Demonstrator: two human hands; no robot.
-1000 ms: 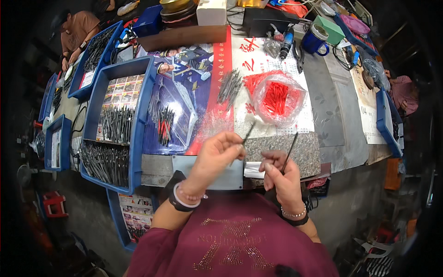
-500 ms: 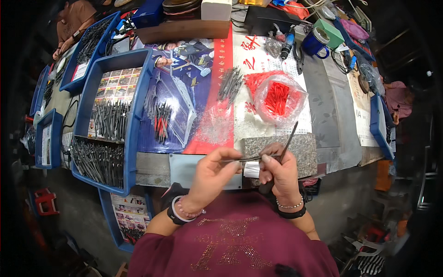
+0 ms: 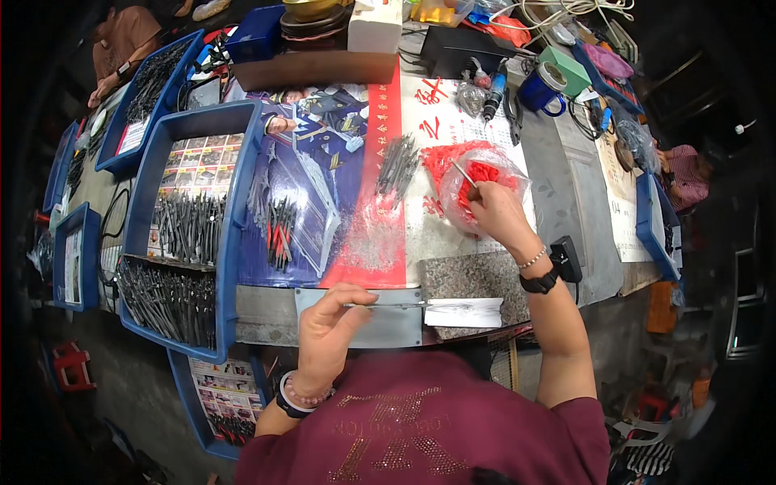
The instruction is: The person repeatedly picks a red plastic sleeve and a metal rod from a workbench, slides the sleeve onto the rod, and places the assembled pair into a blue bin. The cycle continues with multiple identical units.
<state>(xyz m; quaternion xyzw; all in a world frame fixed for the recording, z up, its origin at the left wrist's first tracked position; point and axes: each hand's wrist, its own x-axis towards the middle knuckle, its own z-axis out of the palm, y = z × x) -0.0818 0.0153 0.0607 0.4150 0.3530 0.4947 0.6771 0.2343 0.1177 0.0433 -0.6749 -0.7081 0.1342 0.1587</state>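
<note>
My left hand [image 3: 327,327] is closed in a pinch on a thin grey stick [image 3: 396,305], held level over the table's near edge. The stick's far end reaches a folded white paper [image 3: 473,314] beside a speckled stone slab [image 3: 517,283]. My right hand [image 3: 499,212] is stretched forward, its fingers closed on a slim pointed tool [image 3: 462,171]. That tool's pale shaft slants up and left over an opened clear plastic bag [image 3: 459,212] of small red pieces [image 3: 482,172]. Fingertips touch or hover at the bag; which, I cannot tell.
Several dark thin sticks [image 3: 396,170] lie left of the bag; black and red ones [image 3: 280,234] lie farther left. A blue tray [image 3: 250,174] holds many dark sticks. A blue mug [image 3: 543,90], a blue pen-shaped tool [image 3: 496,89] and pliers [image 3: 512,113] are behind. Other people sit at both sides.
My right hand has moved from beside the left, forward to the bag, with the tool. The left hand has shifted slightly left and down, keeping the stick. White paper now shows fully.
</note>
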